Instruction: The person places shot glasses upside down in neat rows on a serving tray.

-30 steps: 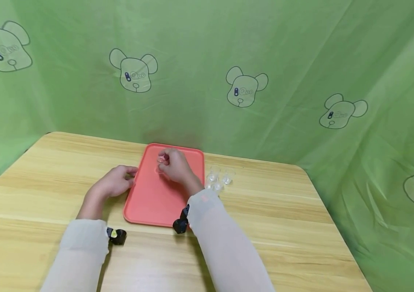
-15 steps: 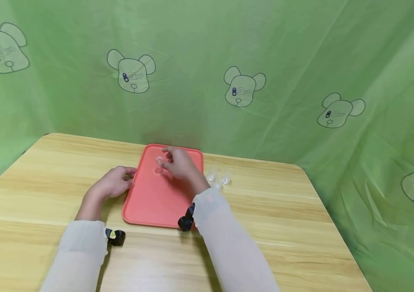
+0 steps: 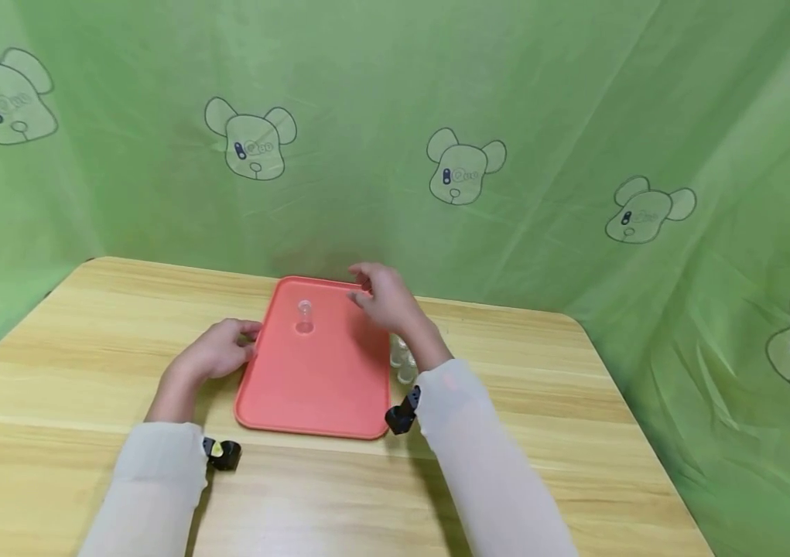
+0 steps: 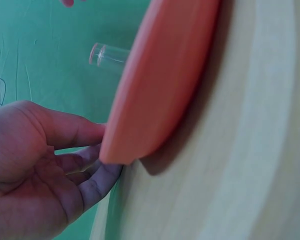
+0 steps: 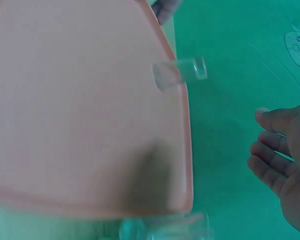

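A small clear cup (image 3: 305, 317) stands upside down on the far left part of the red tray (image 3: 318, 387), its wide rim on the tray. It also shows in the right wrist view as a clear cup (image 5: 180, 72). My left hand (image 3: 217, 348) grips the tray's left rim, thumb on the edge and fingers under it in the left wrist view. Raised over the tray's far right corner, my right hand (image 3: 388, 298) holds nothing, its fingers spread loosely apart. Several more clear cups (image 3: 405, 370) stand just right of the tray, partly hidden by my right forearm.
The tray lies on a wooden table (image 3: 520, 402), near its far edge. Behind the table hangs a green curtain (image 3: 367, 93) with bear-head prints. Black wrist cameras sit on both sleeves.
My right hand has let go of the clear cup, leaving it on the tray, and has moved right toward the other cups. The left hand has stayed at the tray's rim.
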Tool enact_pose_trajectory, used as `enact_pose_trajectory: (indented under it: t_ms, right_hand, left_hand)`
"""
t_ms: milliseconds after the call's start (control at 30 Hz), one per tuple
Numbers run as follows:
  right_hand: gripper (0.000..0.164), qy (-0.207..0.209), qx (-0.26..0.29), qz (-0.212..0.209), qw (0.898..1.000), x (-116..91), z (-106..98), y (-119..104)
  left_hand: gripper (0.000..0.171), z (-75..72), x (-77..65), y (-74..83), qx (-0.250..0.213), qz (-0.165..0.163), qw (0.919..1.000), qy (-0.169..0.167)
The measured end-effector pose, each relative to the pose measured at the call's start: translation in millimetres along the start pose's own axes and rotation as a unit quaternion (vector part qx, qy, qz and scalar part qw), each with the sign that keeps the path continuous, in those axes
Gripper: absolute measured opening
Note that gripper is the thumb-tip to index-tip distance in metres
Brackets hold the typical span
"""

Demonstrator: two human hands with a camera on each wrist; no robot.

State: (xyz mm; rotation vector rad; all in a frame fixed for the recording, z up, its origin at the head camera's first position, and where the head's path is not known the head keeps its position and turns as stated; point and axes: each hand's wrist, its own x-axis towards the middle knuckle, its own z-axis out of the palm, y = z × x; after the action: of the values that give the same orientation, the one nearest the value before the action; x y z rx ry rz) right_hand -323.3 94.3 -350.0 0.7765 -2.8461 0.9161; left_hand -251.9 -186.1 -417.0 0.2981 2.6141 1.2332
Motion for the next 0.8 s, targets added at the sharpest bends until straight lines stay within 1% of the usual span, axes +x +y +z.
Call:
enact_pose_trajectory:
  t_ms: [133,267,567,800]
  right_hand:
    - [0.042,0.009,-0.013,-0.008,1.000,-12,-17,12]
    - [0.042,0.015,-0.041,-0.016,0.999,-24,-35,24]
    - [0.043,0.016,-0.076,0.010,0.997,-52,-75,57]
    - [0.043,-0.001,-0.101,0.019,0.995,-72,-93,79]
  left_hand:
    - [0.050,1.0,0.9,0.1,-0.003,-0.001,1.0000,-0.003]
    - [0.050,0.5,0.2,0.7,-0.001,-0.002,1.0000,-0.001]
    - [0.051,2.1,-0.4,-0.2,0.002,0.004,1.0000,0.001]
    - [0.050,1.8,0.4,-0.2,0.001,0.001,1.0000,0.001]
